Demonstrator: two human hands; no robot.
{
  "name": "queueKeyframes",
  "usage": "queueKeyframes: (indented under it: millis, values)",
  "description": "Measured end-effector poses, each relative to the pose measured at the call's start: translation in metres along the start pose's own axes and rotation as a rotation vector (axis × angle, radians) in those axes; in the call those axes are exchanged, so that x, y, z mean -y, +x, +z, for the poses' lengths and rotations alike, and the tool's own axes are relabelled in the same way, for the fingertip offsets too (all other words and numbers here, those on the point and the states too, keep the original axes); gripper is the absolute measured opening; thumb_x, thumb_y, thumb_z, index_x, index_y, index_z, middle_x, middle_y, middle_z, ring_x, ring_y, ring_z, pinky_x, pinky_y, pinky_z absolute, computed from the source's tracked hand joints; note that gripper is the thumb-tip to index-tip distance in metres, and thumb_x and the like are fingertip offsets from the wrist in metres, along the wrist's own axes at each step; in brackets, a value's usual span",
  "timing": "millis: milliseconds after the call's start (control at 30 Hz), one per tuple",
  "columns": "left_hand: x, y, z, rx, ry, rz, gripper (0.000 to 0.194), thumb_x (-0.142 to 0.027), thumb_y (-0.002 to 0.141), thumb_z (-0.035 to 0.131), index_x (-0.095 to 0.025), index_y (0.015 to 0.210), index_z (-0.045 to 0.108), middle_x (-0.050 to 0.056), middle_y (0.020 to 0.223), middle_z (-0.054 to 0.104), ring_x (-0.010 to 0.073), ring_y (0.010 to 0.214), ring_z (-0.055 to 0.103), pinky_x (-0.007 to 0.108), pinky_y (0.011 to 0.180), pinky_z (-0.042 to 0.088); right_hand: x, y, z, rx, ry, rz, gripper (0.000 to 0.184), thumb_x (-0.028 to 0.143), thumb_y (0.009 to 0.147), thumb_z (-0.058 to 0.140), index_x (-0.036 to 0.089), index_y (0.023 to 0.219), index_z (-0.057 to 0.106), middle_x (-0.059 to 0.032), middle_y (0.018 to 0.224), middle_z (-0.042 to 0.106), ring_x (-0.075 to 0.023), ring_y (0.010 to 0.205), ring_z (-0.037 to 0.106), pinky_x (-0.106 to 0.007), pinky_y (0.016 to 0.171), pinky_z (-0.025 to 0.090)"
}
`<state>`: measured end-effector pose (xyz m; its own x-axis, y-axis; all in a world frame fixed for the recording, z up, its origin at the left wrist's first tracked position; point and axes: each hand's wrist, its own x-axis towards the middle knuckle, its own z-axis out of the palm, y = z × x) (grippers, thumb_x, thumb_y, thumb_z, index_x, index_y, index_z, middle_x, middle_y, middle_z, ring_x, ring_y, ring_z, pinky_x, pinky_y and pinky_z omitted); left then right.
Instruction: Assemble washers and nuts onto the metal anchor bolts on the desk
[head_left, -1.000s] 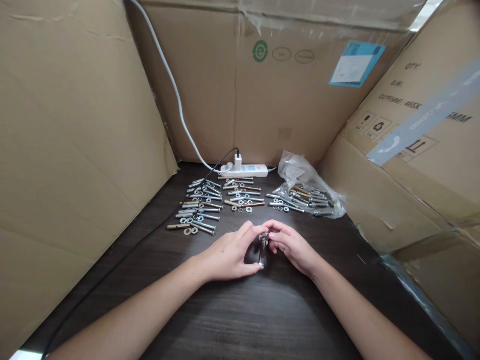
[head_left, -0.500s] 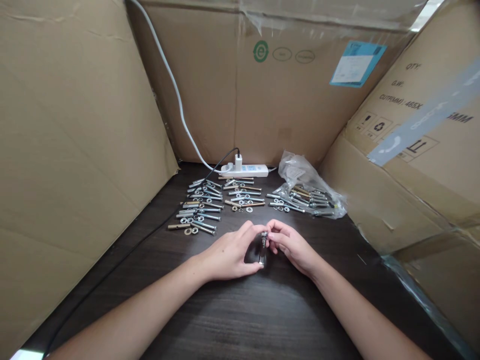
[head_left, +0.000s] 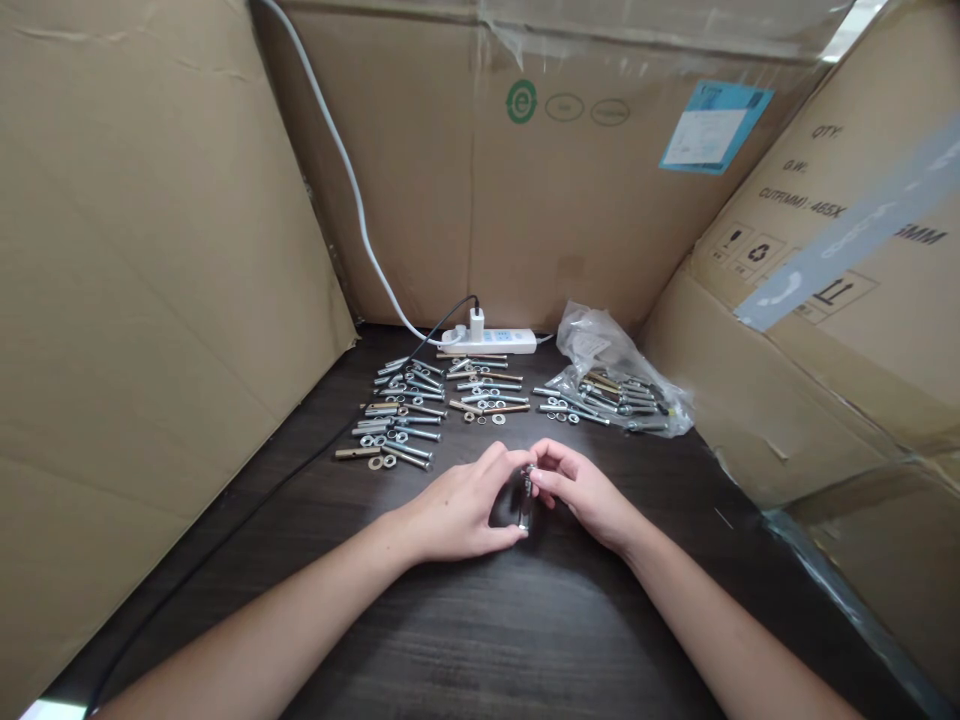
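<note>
An expansion bolt point(head_left: 526, 508) stands nearly upright between my two hands, just above the dark tabletop. My left hand point(head_left: 469, 505) grips it lengthwise, thumb at its lower end and index finger at its top. Pinched around the upper end, where a nut sits, are the thumb and fingers of my right hand point(head_left: 576, 490). These fingers mostly hide the nut. Beyond my left hand lie rows of loose bolts point(head_left: 409, 455), metal sleeves point(head_left: 358, 454), nuts and washers point(head_left: 376, 463).
A clear plastic bag point(head_left: 600, 340) with more anchor parts lies at the back right. Behind the rows is a white power strip point(head_left: 491, 342) with cables. A black cable point(head_left: 247, 510) crosses the left side. Cardboard walls point(head_left: 420, 180) enclose the table on three sides.
My right fingers have shifted slightly over the bolt's top end and now cover more of the nut. My left hand and the bolt have hardly moved.
</note>
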<state>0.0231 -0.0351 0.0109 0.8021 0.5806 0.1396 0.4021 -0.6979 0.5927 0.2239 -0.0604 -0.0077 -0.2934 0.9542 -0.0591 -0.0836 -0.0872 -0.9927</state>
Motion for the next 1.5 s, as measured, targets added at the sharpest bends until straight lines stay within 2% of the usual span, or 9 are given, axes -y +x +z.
queueKeyframes:
  millis: [100,267,433,600,867,1067,1167,1367,1500]
  values:
    - [-0.0006,0.0003,-0.0006,-0.001,-0.007,-0.011,0.062,-0.032,0.076,0.064,-0.029,0.129,0.033,0.003,0.104,0.047,0.0182,0.078,0.056,0.034,0.073,0.048,0.0023,-0.0005,0.0009,-0.015,0.065,0.031,0.020,0.036,0.081,0.062,0.019,0.084,0.055,0.0013,0.068,0.054,-0.0112,0.062,0.047,-0.024,0.055,0.035]
    - [0.0003,0.0005,0.0000,0.012,-0.008,-0.011,0.072,-0.031,0.076,0.065,-0.031,0.136,0.026,0.003,0.105,0.047,0.0181,0.079,0.056,0.034,0.073,0.049,0.0039,-0.0001,0.0011,-0.017,0.071,0.066,0.020,0.036,0.079,0.061,0.017,0.088,0.061,-0.0005,0.069,0.055,-0.0124,0.064,0.049,-0.024,0.055,0.035]
    - [0.0012,0.0004,0.0010,0.005,-0.003,-0.007,0.068,-0.032,0.076,0.066,-0.030,0.133,0.029,0.003,0.106,0.047,0.0183,0.080,0.056,0.033,0.075,0.049,-0.0008,0.0002,-0.0010,-0.011,0.039,0.042,0.020,0.035,0.081,0.061,0.018,0.089,0.059,0.0010,0.068,0.054,-0.0111,0.062,0.047,-0.023,0.056,0.035]
    - [0.0004,0.0003,-0.0004,0.016,0.002,-0.012,0.063,-0.033,0.076,0.064,-0.029,0.130,0.032,0.003,0.106,0.047,0.0183,0.079,0.056,0.034,0.074,0.048,-0.0015,-0.0003,-0.0004,-0.020,0.029,0.020,0.021,0.037,0.081,0.063,0.019,0.081,0.052,0.0025,0.066,0.053,-0.0099,0.058,0.044,-0.023,0.055,0.034]
    - [0.0013,0.0002,0.0000,0.021,0.000,-0.006,0.071,-0.032,0.076,0.065,-0.032,0.136,0.026,0.003,0.106,0.047,0.0179,0.079,0.056,0.033,0.074,0.049,0.0016,0.0004,-0.0003,0.006,0.023,0.027,0.019,0.034,0.082,0.059,0.016,0.089,0.062,-0.0003,0.068,0.053,-0.0119,0.063,0.048,-0.024,0.055,0.035]
    - [0.0012,0.0006,0.0002,0.013,0.014,-0.007,0.067,-0.034,0.077,0.064,-0.030,0.133,0.029,0.003,0.106,0.047,0.0184,0.079,0.056,0.034,0.073,0.048,-0.0011,0.0005,-0.0007,-0.001,-0.011,-0.005,0.022,0.036,0.079,0.066,0.018,0.086,0.056,0.0022,0.068,0.053,-0.0104,0.062,0.046,-0.023,0.055,0.035]
    - [0.0007,0.0001,-0.0001,0.011,0.000,-0.015,0.065,-0.034,0.076,0.065,-0.030,0.131,0.031,0.003,0.105,0.048,0.0179,0.077,0.056,0.034,0.072,0.048,-0.0024,0.0005,-0.0007,-0.004,0.018,0.007,0.021,0.037,0.081,0.063,0.019,0.084,0.053,0.0026,0.067,0.053,-0.0099,0.059,0.045,-0.023,0.055,0.034]
    - [0.0018,0.0001,0.0006,0.008,-0.012,-0.007,0.071,-0.032,0.075,0.066,-0.032,0.136,0.028,0.002,0.105,0.047,0.0180,0.080,0.056,0.034,0.074,0.049,-0.0007,0.0002,-0.0007,-0.013,0.053,0.043,0.019,0.034,0.081,0.060,0.017,0.090,0.060,0.0002,0.068,0.054,-0.0120,0.064,0.049,-0.023,0.056,0.035]
    - [0.0019,0.0002,0.0013,0.004,-0.004,-0.007,0.070,-0.034,0.075,0.066,-0.031,0.135,0.029,0.003,0.106,0.047,0.0186,0.080,0.056,0.035,0.074,0.049,-0.0002,-0.0001,-0.0010,-0.007,0.029,0.031,0.019,0.035,0.081,0.061,0.018,0.088,0.061,0.0013,0.066,0.054,-0.0110,0.061,0.047,-0.024,0.056,0.035]
